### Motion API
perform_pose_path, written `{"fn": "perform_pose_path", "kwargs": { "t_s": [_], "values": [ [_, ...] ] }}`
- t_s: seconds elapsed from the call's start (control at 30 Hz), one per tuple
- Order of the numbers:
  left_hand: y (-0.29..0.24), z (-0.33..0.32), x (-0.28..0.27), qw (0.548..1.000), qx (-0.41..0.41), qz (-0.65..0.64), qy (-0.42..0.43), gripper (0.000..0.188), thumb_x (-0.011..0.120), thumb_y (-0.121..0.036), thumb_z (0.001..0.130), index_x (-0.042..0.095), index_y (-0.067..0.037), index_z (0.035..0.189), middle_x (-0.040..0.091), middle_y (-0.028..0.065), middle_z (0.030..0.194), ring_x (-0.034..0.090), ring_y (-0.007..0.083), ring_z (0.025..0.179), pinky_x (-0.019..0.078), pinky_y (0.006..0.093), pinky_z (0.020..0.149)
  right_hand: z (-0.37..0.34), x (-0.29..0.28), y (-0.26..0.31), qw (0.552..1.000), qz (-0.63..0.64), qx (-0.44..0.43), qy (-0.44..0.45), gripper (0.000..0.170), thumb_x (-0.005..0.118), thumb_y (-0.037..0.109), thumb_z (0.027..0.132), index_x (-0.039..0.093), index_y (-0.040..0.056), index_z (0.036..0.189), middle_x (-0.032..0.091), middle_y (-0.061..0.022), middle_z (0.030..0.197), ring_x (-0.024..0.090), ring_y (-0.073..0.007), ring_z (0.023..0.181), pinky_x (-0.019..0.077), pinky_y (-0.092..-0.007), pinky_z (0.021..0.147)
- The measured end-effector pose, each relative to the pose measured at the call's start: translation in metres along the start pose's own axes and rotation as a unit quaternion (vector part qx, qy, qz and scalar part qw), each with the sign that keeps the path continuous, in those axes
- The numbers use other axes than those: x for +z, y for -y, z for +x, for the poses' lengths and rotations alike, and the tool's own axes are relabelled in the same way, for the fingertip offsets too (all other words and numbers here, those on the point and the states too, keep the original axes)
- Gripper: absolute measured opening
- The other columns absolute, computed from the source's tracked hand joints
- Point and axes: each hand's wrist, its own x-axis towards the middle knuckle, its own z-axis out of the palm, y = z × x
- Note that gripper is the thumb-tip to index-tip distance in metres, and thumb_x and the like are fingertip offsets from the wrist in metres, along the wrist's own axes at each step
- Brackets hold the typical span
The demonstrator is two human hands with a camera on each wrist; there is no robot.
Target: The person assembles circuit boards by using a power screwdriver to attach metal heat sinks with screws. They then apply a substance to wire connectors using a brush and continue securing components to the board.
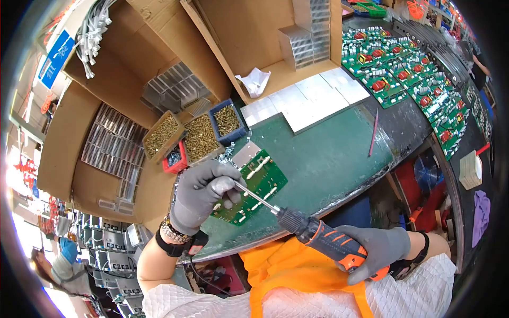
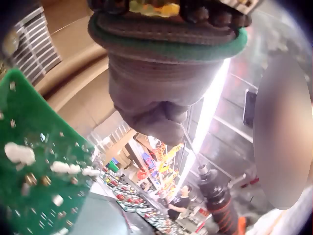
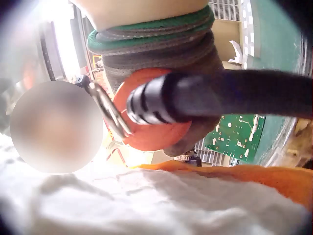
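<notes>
My right hand (image 1: 379,249), in a grey glove, grips an orange-and-black electric screwdriver (image 1: 331,241) by its rear end. Its long thin bit (image 1: 257,197) points up and left toward my gloved left hand (image 1: 201,196). Thumb and fingertips of the left hand pinch the bit's tip; whether a screw sits there I cannot tell. Below the bit, a green circuit board (image 1: 273,177) lies underside up on the green bench, with white blobs along it. A bare metal plate (image 1: 246,155) shows at its far edge. In the right wrist view the screwdriver's black cable (image 3: 244,93) crosses the hand.
Beyond the left hand stand a blue bin (image 1: 242,131) and other bins of brass-coloured screws, plus a small red bin (image 1: 183,165). Cardboard boxes (image 1: 318,77) hold finned metal parts. Flat metal plates (image 1: 313,106), a pink stick (image 1: 374,132) and several populated boards (image 1: 379,85) lie rightward.
</notes>
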Motion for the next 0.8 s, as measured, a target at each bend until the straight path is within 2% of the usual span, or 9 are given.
{"fn": "perform_pose_path", "kwargs": {
  "t_s": [0.1, 0.2, 0.23, 0.27, 0.33, 0.47, 0.53, 0.63, 0.8],
  "values": [
    [-0.001, 0.002, 0.002, 0.991, -0.097, -0.074, 0.059, 0.031, 0.069, -0.03, 0.089, 0.063, 0.0, 0.092, 0.066, 0.0094, 0.075, 0.064, 0.0134, 0.059, 0.0507, 0.0242, 0.051, 0.0, -0.001, -0.002, 1.0, -0.016, 0.012, 0.009, 0.092, 0.084, 0.026, 0.071, 0.031, 0.0034, 0.142, 0.054, -0.006, 0.107, 0.054, -0.0131, 0.094, 0.0475, -0.0287, 0.083],
    [-0.017, -0.004, 0.019, 0.992, -0.035, 0.017, 0.122, 0.033, 0.071, -0.033, 0.086, 0.063, -0.001, 0.09, 0.066, 0.0089, 0.074, 0.062, 0.0123, 0.057, 0.0495, 0.0234, 0.05, -0.001, -0.001, -0.005, 0.999, 0.026, -0.016, -0.034, 0.092, 0.084, 0.025, 0.071, 0.031, 0.0034, 0.142, 0.054, -0.006, 0.107, 0.054, -0.0128, 0.094, 0.0474, -0.0289, 0.082],
    [-0.02, -0.003, 0.018, 0.998, -0.018, -0.008, 0.059, 0.029, 0.073, -0.028, 0.085, 0.063, -0.002, 0.091, 0.067, 0.0088, 0.076, 0.063, 0.0119, 0.059, 0.0494, 0.0225, 0.05, -0.001, -0.002, -0.003, 0.998, 0.039, -0.01, -0.051, 0.092, 0.085, 0.025, 0.071, 0.031, 0.0032, 0.142, 0.054, -0.0062, 0.107, 0.054, -0.0129, 0.094, 0.0474, -0.0292, 0.083],
    [-0.025, 0.003, 0.012, 0.997, -0.032, -0.068, 0.023, 0.011, 0.063, -0.007, 0.088, 0.065, 0.0, 0.097, 0.067, 0.007, 0.082, 0.063, 0.011, 0.064, 0.0502, 0.0215, 0.054, -0.002, -0.002, -0.002, 0.996, 0.051, -0.005, -0.066, 0.093, 0.085, 0.025, 0.07, 0.031, 0.0029, 0.142, 0.054, -0.0064, 0.107, 0.053, -0.0129, 0.095, 0.0475, -0.0296, 0.083],
    [-0.022, 0.016, 0.003, 0.993, -0.068, -0.09, -0.027, 0.012, 0.065, -0.007, 0.087, 0.065, 0.001, 0.096, 0.067, 0.0079, 0.082, 0.063, 0.0107, 0.064, 0.0503, 0.0215, 0.054, -0.003, -0.001, -0.007, 0.995, 0.065, -0.039, -0.064, 0.095, 0.086, 0.025, 0.07, 0.03, 0.0024, 0.142, 0.055, -0.0072, 0.107, 0.054, -0.0128, 0.095, 0.0474, -0.0299, 0.085],
    [0.001, 0.02, -0.008, 0.994, -0.086, -0.064, 0.011, 0.022, 0.074, -0.015, 0.081, 0.063, -0.002, 0.096, 0.068, 0.0107, 0.082, 0.063, 0.0128, 0.061, 0.0478, 0.0213, 0.048, -0.005, -0.002, -0.012, 0.99, -0.073, -0.083, -0.083, 0.094, 0.086, 0.026, 0.07, 0.03, 0.0019, 0.142, 0.056, -0.008, 0.105, 0.055, -0.014, 0.095, 0.0474, -0.0302, 0.085],
    [0.005, 0.019, -0.009, 0.988, -0.103, -0.114, 0.024, 0.023, 0.075, -0.012, 0.08, 0.063, -0.001, 0.096, 0.068, 0.0113, 0.082, 0.064, 0.0136, 0.062, 0.0481, 0.0217, 0.048, -0.004, -0.006, -0.003, 0.999, -0.027, 0.005, -0.041, 0.094, 0.085, 0.028, 0.07, 0.03, 0.002, 0.142, 0.056, -0.0079, 0.105, 0.056, -0.0156, 0.095, 0.0476, -0.0306, 0.085],
    [0.002, 0.018, -0.002, 0.99, -0.102, -0.099, 0.012, 0.022, 0.075, -0.013, 0.081, 0.064, -0.001, 0.094, 0.068, 0.0108, 0.08, 0.064, 0.0134, 0.062, 0.0491, 0.0228, 0.05, -0.003, -0.007, -0.002, 0.998, -0.017, 0.025, -0.054, 0.095, 0.085, 0.032, 0.07, 0.031, 0.0027, 0.142, 0.056, -0.0076, 0.104, 0.056, -0.016, 0.095, 0.048, -0.0308, 0.084],
    [0.002, 0.018, -0.006, 0.993, -0.106, -0.05, 0.027, 0.023, 0.075, -0.016, 0.081, 0.064, 0.0, 0.095, 0.068, 0.0096, 0.079, 0.064, 0.0124, 0.063, 0.0495, 0.0227, 0.052, -0.001, -0.009, -0.009, 0.996, -0.059, -0.018, -0.059, 0.095, 0.085, 0.034, 0.07, 0.031, 0.0037, 0.142, 0.056, -0.0075, 0.103, 0.056, -0.016, 0.093, 0.0485, -0.0309, 0.082]
  ]
}}
